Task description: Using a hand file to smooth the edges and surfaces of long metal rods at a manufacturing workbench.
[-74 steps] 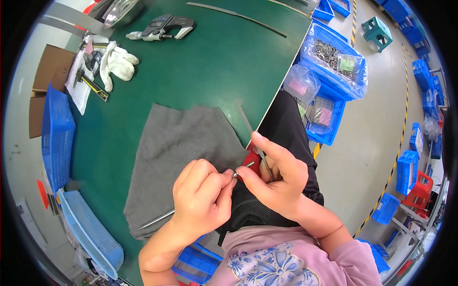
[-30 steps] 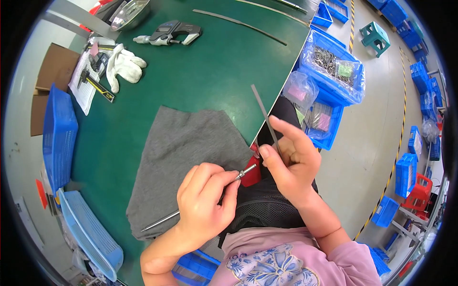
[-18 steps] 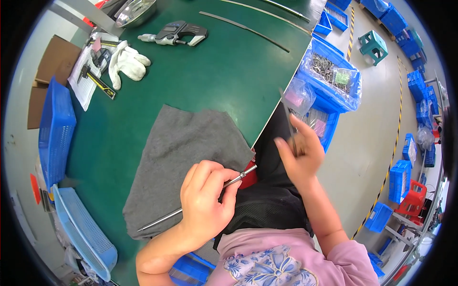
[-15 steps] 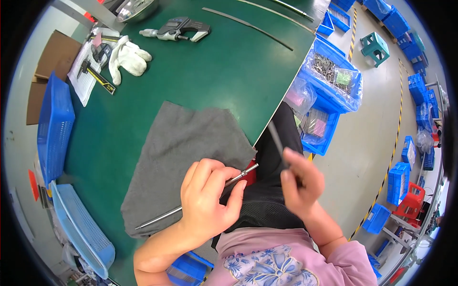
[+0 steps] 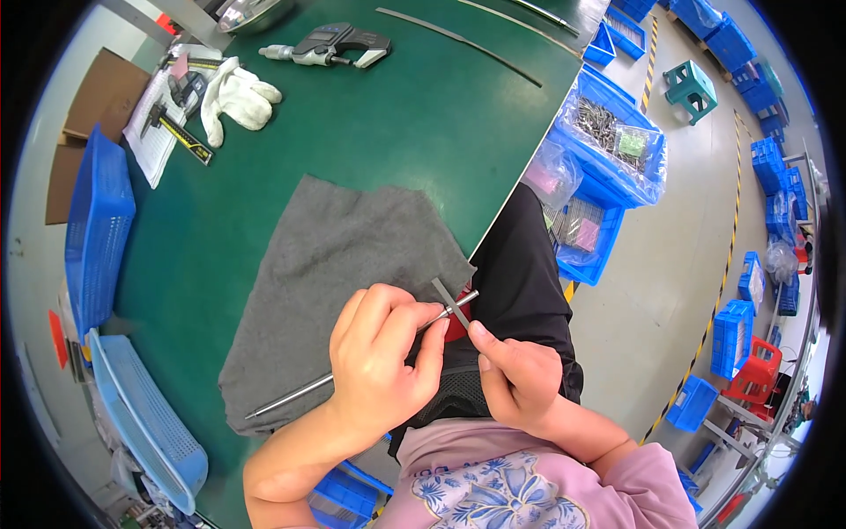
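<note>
My left hand [image 5: 379, 348] is closed around a thin metal rod [image 5: 298, 394], pinching it near its collared upper end. The rod slants up to the right over a grey cloth [image 5: 300, 291], its pointed tip near the cloth's lower left edge. In my right hand [image 5: 524, 375] is a slim flat file [image 5: 449, 301], gripped between thumb and fingers. The file crosses the rod close to its collar, just beyond my left fingertips; whether they touch is hard to tell. My left fingers hide the middle of the rod.
On the green table [image 5: 370, 132] lie a digital micrometer [image 5: 330, 46], a white glove [image 5: 238, 101], a caliper [image 5: 181, 137] and a thin metal strip [image 5: 458, 40]. Light blue baskets [image 5: 145, 419] line the left side. Blue bins [image 5: 608, 132] of metal parts stand beyond the right edge.
My right hand has moved left and inward, bringing the file from beside the table edge across the rod's end. My left hand and the rod have barely shifted.
</note>
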`<action>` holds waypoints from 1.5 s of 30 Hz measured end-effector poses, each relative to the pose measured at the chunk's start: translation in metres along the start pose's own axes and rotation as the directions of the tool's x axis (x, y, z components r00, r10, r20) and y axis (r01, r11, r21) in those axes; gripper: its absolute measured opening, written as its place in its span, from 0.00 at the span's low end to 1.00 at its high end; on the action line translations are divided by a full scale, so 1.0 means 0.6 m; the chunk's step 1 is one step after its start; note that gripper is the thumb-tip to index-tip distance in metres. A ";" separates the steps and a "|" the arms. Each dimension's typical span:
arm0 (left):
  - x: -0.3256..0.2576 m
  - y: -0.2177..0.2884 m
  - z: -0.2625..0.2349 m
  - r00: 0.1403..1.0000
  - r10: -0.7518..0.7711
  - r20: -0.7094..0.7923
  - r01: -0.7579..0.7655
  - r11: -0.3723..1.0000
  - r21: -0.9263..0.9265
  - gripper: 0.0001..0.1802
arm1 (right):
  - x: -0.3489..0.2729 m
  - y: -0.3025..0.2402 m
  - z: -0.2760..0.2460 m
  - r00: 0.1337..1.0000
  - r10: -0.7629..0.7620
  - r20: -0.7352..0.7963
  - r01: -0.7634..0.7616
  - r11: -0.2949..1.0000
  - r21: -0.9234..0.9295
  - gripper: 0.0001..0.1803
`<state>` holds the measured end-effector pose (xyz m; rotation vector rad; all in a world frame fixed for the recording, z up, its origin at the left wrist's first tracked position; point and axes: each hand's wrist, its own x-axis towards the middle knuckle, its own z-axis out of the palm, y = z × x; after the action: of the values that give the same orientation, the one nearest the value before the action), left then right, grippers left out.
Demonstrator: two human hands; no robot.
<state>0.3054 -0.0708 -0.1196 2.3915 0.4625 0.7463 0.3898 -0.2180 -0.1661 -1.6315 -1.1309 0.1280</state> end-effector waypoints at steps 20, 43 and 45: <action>-0.002 -0.004 0.006 1.000 0.017 0.016 -0.016 0.998 -0.057 0.09 | 0.012 -0.018 -0.020 0.991 -0.077 0.108 0.109 0.937 -0.333 0.27; -0.001 -0.004 0.004 0.999 0.025 0.040 -0.022 0.997 -0.078 0.08 | 0.014 -0.014 -0.024 0.986 -0.106 0.130 0.141 0.941 -0.309 0.28; -0.004 -0.003 0.004 0.998 0.034 0.057 -0.030 0.997 -0.067 0.08 | 0.016 -0.026 -0.027 0.988 -0.095 0.125 0.131 0.938 -0.322 0.28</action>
<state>0.3046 -0.0717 -0.1233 2.3567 0.3708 0.6934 0.3956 -0.2231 -0.1427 -1.8647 -1.3839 -0.0523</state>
